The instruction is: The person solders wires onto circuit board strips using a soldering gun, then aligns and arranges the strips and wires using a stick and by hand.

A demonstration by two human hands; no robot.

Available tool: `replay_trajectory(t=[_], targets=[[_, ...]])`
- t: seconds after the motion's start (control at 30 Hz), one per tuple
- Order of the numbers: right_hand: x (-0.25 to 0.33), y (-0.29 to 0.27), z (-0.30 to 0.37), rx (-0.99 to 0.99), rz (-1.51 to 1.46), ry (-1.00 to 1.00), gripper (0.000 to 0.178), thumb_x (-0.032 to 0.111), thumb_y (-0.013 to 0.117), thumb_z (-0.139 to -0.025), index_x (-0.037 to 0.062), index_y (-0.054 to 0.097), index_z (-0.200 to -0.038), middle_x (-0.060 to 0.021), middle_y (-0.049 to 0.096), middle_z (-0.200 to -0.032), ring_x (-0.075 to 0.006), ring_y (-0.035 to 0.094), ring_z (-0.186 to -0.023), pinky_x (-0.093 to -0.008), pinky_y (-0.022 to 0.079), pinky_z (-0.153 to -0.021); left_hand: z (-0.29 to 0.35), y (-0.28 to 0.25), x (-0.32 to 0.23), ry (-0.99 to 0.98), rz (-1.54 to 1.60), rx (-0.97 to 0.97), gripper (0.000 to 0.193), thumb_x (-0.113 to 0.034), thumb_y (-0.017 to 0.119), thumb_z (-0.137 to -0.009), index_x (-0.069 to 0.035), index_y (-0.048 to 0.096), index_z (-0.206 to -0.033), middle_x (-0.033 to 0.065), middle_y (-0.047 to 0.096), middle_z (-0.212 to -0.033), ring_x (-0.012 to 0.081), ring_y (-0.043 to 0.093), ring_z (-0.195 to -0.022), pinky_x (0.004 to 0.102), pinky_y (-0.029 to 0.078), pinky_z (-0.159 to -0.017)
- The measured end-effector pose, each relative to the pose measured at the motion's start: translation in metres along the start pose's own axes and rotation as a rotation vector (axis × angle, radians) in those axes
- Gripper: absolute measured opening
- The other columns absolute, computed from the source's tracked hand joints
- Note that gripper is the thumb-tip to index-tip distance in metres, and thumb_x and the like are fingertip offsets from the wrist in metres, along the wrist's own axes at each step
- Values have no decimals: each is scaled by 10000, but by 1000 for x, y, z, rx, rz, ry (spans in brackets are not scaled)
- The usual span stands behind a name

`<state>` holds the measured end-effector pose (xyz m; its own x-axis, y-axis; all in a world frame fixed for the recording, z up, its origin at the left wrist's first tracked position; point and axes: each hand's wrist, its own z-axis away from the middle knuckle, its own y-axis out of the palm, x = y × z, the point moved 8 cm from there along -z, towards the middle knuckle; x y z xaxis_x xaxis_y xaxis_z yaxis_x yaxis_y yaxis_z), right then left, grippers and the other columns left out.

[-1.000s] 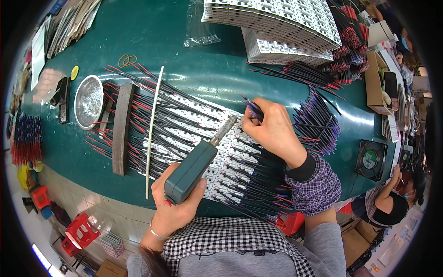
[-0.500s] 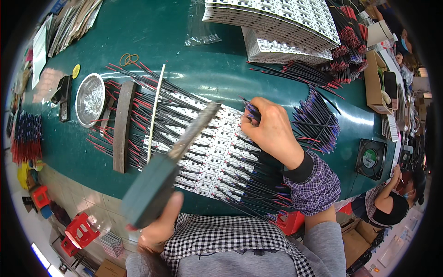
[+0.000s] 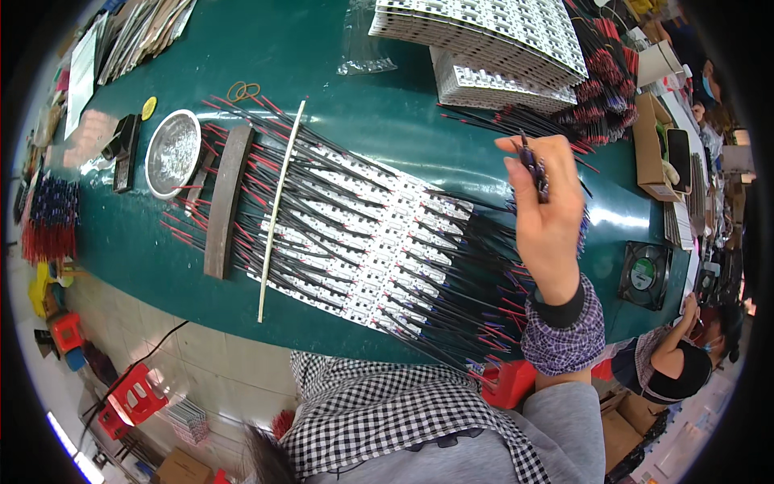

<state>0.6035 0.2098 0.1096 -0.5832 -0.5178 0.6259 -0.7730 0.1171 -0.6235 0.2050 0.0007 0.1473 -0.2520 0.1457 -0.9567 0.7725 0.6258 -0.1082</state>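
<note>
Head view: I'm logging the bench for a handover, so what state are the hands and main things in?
Right hand: raised, closed on several dark wires
Left hand: out of view
White boards: side by side, black leads attached
Grey bar: lying across black leads
Pale stick: lying across black leads
Round bowl: uncovered
Fan: unclear whether running
Cardboard box: open
Rubber bands: loose

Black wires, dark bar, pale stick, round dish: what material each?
Black wires: likely plastic or rubber insulation, smooth with a slight sheen; conductors too small to tell.
Dark bar: dull grey-brown, probably metal, though wood is possible.
Pale stick: probably wood or bamboo, going by its matt cream colour.
Round dish: likely bare metal, going by its silvery rim.
</note>
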Motion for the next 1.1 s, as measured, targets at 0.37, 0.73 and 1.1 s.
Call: replay_trajectory(t=[0.37,0.73,1.1], targets=[[2,72,48,341,189,-82,471,-132,613,-728,18,653,-1173,-108,543,-992,-307,623,-830,-412,534,-691,2,-14,1,-117,143,-12,572,-98,721,-774,60,560,-1299,189,657,-1056,100,431,-413,247,377,-409],[9,71,58,220,198,-231,392,-85,650,-645,-22,693,-1030,-83,641,-938,-242,621,-775,-346,515,-602,78,126,87,-627,115,221,417,-2,810,-791,10,669,-1183,77,722,-1028,99,633,-717,242,514,-626],[12,78,60,242,268,-254,335,5,651,-714,-47,689,-1043,-113,637,-976,-257,611,-858,-333,539,-686,81,150,93,-648,-104,402,255,-49,820,-793,27,730,-1019,73,741,-916,104,659,-787,256,529,-717]])
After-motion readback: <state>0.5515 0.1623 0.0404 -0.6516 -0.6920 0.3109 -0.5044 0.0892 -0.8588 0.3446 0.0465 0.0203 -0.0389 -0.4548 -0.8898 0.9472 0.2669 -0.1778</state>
